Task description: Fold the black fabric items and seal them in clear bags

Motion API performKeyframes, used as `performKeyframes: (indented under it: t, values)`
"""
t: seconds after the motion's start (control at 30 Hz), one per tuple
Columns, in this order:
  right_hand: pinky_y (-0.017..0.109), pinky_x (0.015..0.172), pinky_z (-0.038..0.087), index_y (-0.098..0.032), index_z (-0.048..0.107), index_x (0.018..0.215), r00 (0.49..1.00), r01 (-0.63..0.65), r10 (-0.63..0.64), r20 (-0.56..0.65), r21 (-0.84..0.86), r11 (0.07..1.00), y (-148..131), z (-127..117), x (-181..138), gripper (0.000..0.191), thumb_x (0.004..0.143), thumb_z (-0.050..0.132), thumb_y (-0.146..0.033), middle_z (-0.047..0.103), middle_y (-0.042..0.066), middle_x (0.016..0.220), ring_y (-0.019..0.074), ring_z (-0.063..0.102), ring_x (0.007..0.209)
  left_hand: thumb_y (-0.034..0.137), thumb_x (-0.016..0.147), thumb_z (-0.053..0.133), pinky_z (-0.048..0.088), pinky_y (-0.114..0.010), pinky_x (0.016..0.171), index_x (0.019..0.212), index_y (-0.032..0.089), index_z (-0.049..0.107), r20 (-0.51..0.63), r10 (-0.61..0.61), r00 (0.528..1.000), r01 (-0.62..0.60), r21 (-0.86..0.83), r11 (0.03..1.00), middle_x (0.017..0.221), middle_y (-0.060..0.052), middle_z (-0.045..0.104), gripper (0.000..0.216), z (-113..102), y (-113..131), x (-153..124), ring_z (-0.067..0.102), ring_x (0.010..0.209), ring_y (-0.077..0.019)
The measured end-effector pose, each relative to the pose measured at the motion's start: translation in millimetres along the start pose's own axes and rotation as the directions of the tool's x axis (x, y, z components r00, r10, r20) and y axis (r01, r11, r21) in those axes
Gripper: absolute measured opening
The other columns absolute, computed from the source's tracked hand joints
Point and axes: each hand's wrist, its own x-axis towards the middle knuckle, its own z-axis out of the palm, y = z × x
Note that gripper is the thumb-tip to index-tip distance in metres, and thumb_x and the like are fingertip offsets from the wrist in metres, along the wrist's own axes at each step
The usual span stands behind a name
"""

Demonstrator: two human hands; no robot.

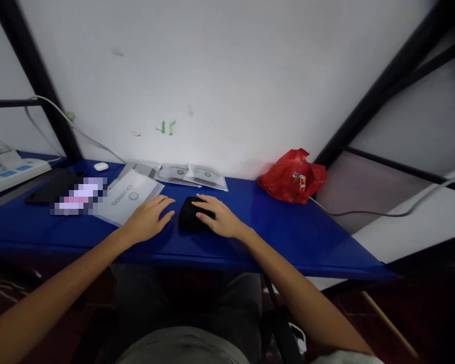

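Note:
A small black item with rounded edges [187, 216], soft-looking and perhaps folded cloth, lies on the blue tabletop [288, 237] in front of me. My right hand [219, 216] rests against its right side, fingers stretched over its top and partly covering it. Just left of the black item is my left hand [150, 218], fingers spread, holding nothing and apart from it. Beneath and beyond that hand lies a pale printed plastic bag [131, 194]. Its near right part is hidden by the hand.
Flat printed packets [207, 176] lie along the wall. A red plastic bag [291, 177] sits at the back right, a cable beside it. To the left are a pixelated phone-like object [81, 196], a dark flat object [49, 189], a white case [100, 166] and a power strip [18, 174].

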Motion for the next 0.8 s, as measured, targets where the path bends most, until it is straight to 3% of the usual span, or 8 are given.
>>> performKeyframes:
  t: [0.13,0.27,0.5,0.67,0.8]
  values:
    - [0.052,0.109,0.028,-0.021,0.052,0.130,0.994,0.012,-0.008,0.113,-0.035,0.999,-7.6,15.4,13.0,0.046,0.090,0.045,-0.043,0.041,0.014,0.143,0.0271,0.035,0.134,0.029,0.092,0.036,0.041,-0.039,0.093,0.119,0.018,0.052,-0.035,-0.109,0.993,0.114,0.162,0.980,0.113,-0.010,0.059,0.034,-3.4,-17.9,-10.9,0.051,0.106,-0.0252]
    - [0.056,0.109,0.025,-0.023,0.050,0.131,0.991,-0.027,0.036,0.125,-0.075,0.997,-11.5,28.6,22.6,0.048,0.090,0.043,-0.047,0.038,0.012,0.146,0.0291,0.031,0.136,0.026,0.089,0.039,0.044,-0.038,0.085,0.110,0.017,0.057,-0.042,-0.239,0.970,0.241,0.275,0.931,0.104,-0.011,0.059,0.029,-6.2,-29.1,-19.6,0.052,0.101,-0.0258]
    - [0.054,0.109,0.026,-0.021,0.043,0.137,0.990,-0.015,0.029,0.141,-0.103,0.995,-13.6,42.7,39.3,0.049,0.093,0.038,-0.042,0.035,0.013,0.147,0.0279,0.028,0.137,0.026,0.090,0.038,0.046,-0.034,0.074,0.100,0.015,0.061,0.030,-0.391,0.920,0.371,0.258,0.892,0.102,-0.012,0.060,0.028,-7.9,-39.7,-24.2,0.058,0.093,-0.0242]
    - [0.053,0.107,0.031,-0.021,0.049,0.132,0.990,-0.011,0.026,0.137,-0.111,0.994,-11.5,44.6,41.8,0.046,0.093,0.038,-0.042,0.041,0.013,0.144,0.0284,0.033,0.135,0.020,0.089,0.036,0.046,-0.037,0.072,0.090,0.012,0.063,0.056,-0.412,0.909,0.389,0.236,0.890,0.094,-0.015,0.062,0.029,-8.3,-40.6,-23.3,0.061,0.088,-0.0264]
    - [0.054,0.106,0.033,-0.020,0.052,0.130,0.993,-0.044,0.058,0.101,-0.138,0.989,-0.8,42.4,33.5,0.045,0.093,0.037,-0.042,0.044,0.013,0.141,0.0288,0.035,0.134,0.016,0.087,0.038,0.047,-0.036,0.071,0.091,0.013,0.063,0.076,-0.406,0.911,0.379,0.241,0.894,0.094,-0.014,0.063,0.026,-7.1,-28.0,-21.1,0.062,0.086,-0.0254]
